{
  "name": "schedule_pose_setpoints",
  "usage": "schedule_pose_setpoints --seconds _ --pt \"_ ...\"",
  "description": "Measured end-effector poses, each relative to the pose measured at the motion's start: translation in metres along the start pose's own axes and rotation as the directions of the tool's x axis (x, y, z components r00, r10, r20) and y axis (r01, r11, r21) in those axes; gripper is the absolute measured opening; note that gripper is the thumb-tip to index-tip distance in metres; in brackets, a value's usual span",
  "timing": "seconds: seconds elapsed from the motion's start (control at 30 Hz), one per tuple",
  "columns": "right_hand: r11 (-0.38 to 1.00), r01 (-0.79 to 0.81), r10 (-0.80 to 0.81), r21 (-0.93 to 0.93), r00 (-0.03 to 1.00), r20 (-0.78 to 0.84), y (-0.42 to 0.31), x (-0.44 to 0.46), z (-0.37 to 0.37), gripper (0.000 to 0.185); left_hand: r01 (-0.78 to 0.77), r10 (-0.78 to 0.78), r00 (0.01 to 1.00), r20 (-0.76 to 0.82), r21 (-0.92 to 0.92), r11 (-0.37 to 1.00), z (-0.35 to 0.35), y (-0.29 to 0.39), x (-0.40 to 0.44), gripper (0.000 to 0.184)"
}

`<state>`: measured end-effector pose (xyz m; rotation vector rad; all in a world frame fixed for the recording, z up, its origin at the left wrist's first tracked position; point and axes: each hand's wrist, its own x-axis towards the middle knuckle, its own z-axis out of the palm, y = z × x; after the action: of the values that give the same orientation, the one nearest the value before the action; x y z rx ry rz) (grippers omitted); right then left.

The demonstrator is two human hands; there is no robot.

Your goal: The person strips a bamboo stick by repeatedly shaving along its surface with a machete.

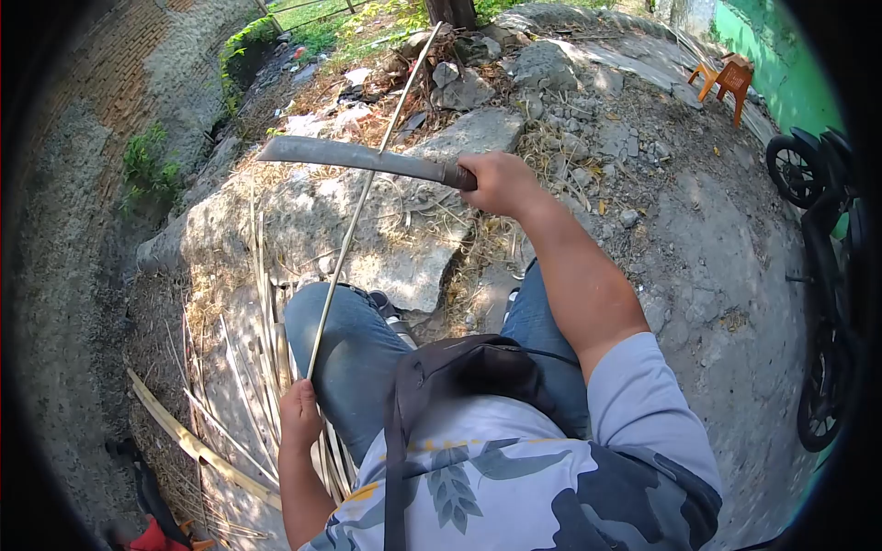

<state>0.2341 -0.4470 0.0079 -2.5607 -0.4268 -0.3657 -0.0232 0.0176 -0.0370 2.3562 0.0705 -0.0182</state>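
My right hand (501, 184) is closed around the dark handle of a machete (349, 155), whose long blade points left. A thin pale strip (354, 220) rises from my left hand (301, 418), whose fingers are closed on its lower end. Blade and strip cross near the middle of the blade; whether they touch I cannot tell. The strip's far end reaches up towards the tree base. Beside my left leg lies a bundle of pale split strips (269, 340), partly hidden by my left arm. A wider split piece (197, 448) lies at the lower left.
Concrete slabs (395, 257) and rubble (551, 69) lie ahead. A brick wall (129, 73) stands at the left, a green wall (767, 55) at the right. An orange chair (730, 81) and a motorcycle (818, 303) are on the right. A black bag (469, 372) rests on my lap.
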Motion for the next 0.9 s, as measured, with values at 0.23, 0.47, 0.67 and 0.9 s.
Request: schedule_pose_setpoints --seconds 0.23,0.47,0.67,0.9 --pt "0.966 0.257 -0.247 -0.036 0.953 0.177 -0.040 -0.010 0.007 0.015 0.028 -0.027 1.000 0.005 -0.046 0.999 0.000 -0.001 -0.002 0.055" --pt "0.870 0.491 -0.471 -0.048 0.855 0.216 -0.060 -0.009 0.033 0.015 0.017 -0.016 0.999 -0.036 0.039 0.999 -0.002 0.005 -0.006 0.055" --pt "0.972 -0.229 0.233 0.053 0.971 -0.062 0.001 0.007 0.009 0.021 -0.031 0.037 0.997 -0.064 0.094 0.995 0.004 -0.009 -0.006 0.054" --pt "0.985 -0.108 0.114 0.132 0.993 -0.038 0.000 -0.001 0.005 0.021 -0.001 0.002 0.999 -0.043 0.022 1.000 0.004 -0.011 -0.004 0.054"
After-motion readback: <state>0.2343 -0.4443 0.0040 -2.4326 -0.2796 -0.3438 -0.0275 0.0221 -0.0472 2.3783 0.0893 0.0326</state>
